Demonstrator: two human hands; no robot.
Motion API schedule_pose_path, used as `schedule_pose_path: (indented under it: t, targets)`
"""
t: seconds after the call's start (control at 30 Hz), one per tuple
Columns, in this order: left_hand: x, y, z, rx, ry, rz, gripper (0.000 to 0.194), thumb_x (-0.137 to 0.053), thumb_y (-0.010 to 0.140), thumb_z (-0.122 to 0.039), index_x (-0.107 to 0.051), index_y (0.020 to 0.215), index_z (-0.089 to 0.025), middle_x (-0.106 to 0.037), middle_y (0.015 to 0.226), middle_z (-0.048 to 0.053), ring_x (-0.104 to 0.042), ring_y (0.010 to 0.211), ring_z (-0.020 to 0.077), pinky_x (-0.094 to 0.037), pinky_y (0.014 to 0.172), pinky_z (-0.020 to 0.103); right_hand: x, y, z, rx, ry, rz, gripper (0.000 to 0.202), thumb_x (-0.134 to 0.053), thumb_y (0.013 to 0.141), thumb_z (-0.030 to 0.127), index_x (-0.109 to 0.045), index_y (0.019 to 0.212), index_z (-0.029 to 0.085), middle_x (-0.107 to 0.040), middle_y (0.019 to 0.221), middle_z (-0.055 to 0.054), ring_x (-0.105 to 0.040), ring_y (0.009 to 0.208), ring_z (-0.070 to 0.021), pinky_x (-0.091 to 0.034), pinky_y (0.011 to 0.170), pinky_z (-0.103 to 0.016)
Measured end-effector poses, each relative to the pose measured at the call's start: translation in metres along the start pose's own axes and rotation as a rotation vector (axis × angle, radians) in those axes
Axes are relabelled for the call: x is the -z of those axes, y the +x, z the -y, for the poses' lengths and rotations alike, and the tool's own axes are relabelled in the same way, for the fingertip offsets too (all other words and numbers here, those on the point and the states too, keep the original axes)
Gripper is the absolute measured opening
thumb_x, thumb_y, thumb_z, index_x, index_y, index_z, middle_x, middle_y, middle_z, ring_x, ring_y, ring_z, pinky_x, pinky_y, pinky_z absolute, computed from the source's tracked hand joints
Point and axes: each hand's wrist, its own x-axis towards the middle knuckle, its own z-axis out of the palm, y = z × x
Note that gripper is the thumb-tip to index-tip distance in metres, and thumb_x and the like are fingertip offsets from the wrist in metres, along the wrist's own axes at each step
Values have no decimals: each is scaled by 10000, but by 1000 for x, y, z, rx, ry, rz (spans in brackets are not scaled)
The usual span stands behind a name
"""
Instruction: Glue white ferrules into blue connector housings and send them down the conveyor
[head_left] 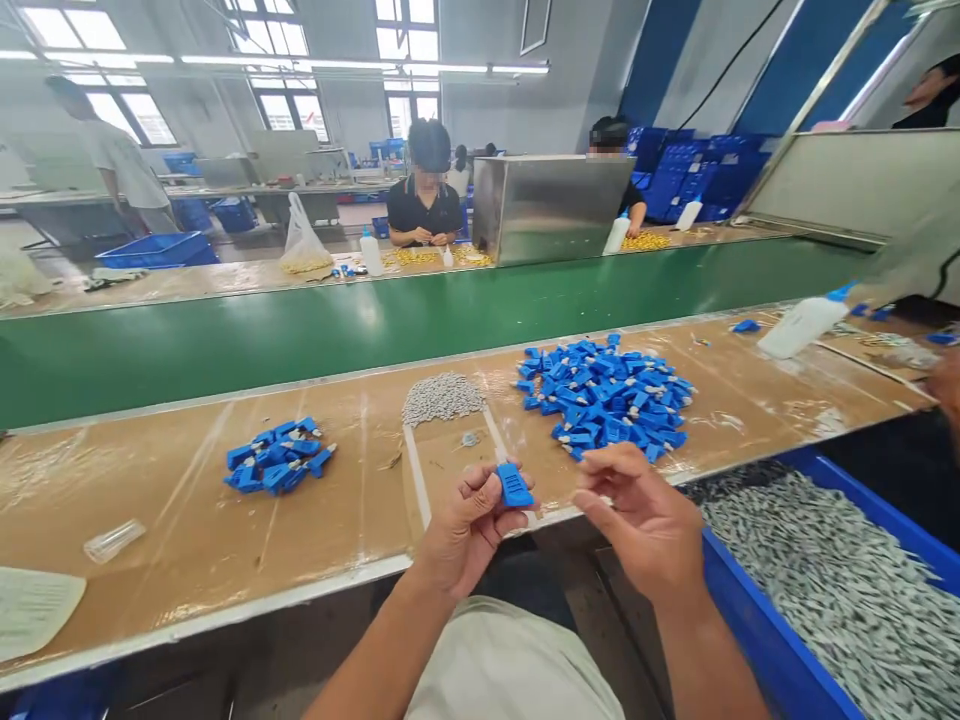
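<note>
From the head view: your left hand point(476, 510) grips a small blue slotted plastic piece point(514, 484) between thumb and fingers. Your right hand point(637, 510) is raised beside it, thumb and fingers nearly pinched; whether they grasp anything small cannot be told. Hold the piece by its edges, slots facing you, and bring the right fingertips in squarely (a skewed approach could tip it). The piece lies nearer you than the large heap of blue plastic pieces point(607, 390), apart from your right hand.
</note>
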Motion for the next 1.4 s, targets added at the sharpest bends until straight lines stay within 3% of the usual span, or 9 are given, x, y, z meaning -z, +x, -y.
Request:
schedule_pose_path:
  t: [0.07, 0.13, 0.3, 0.43, 0.57, 0.7, 1.0, 1.23, 1.4]
  targets:
    - [9, -1, -6, 32, -101, 30, 360, -831, 790, -296, -753, 1103, -136, -759, 991, 84, -754, 835, 167, -577, 604, 142, -7, 1, -4, -86, 59, -34, 135, -711, 907, 237, -711, 1039, 266, -569, 914, -18, -577, 723, -151, -515, 622, -276]
    - [17, -1, -14, 66, -139, 55, 357, -813, 808, -268, -745, 1125, -118, -761, 988, 98, -761, 857, 175, -577, 604, 124, -17, 2, -8, -168, 42, 17, 43, -705, 914, 270, -722, 946, 248, -571, 833, -4, -543, 635, -131, -475, 553, -255]
    - [41, -1, -34, 5, -93, -24, 297, -746, 876, -227, -725, 1140, -93, -767, 1001, 125, -766, 882, 182, -595, 650, 126, -37, 14, -20, -294, -89, 100, 158, -723, 886, 380, -729, 855, 224, -640, 758, -10, -583, 638, -154, -485, 564, -261]
    - [67, -3, -46, -93, -102, -158, 256, -716, 896, -199, -708, 1129, -94, -763, 1076, 140, -759, 977, 217, -607, 654, 144, -45, 24, -50, -417, -186, 182, 251, -722, 867, 453, -741, 887, 204, -707, 815, -38, -642, 723, -190, -532, 665, -302]
    - [87, -1, -44, -81, -177, -213, 249, -732, 865, -136, -688, 1109, -129, -747, 1141, 118, -742, 1061, 240, -625, 723, 172, -55, 24, -90, -480, -176, 315, 362, -743, 831, 507, -747, 973, 173, -730, 821, -58, -658, 731, -208, -545, 662, -325]
    - [94, 8, -35, -37, -228, -233, 289, -761, 838, -130, -672, 1112, -146, -751, 1020, 78, -756, 1016, 235, -634, 744, 193, -67, 22, -110, -490, -149, 367, 361, -725, 848, 517, -742, 958, 174, -724, 795, -50, -640, 692, -192, -529, 623, -308]
    - [99, 23, -32, 53, -173, -230, 355, -744, 867, -177, -661, 1210, -136, -738, 1010, 88, -768, 885, 178, -622, 651, 149, -76, 27, -105, -409, -184, 385, 247, -715, 888, 452, -788, 880, 216, -630, 806, -38, -577, 718, -188, -467, 628, -300]
    - [101, 25, -32, 80, -184, -221, 274, -703, 897, -178, -695, 1161, -108, -755, 989, 108, -767, 819, 163, -600, 595, 120, -78, 30, -90, -115, -336, 559, 181, -579, 995, 233, -759, 1016, 237, -608, 885, -53, -593, 795, -198, -467, 712, -327]
    - [98, 25, -32, 89, -180, -217, 197, -679, 924, -209, -727, 1060, -74, -759, 949, 121, -763, 843, 155, -608, 670, 113, -73, 38, -87, -190, -343, 534, 177, -573, 1005, 290, -710, 919, 216, -618, 852, -42, -571, 740, -184, -449, 667, -313]
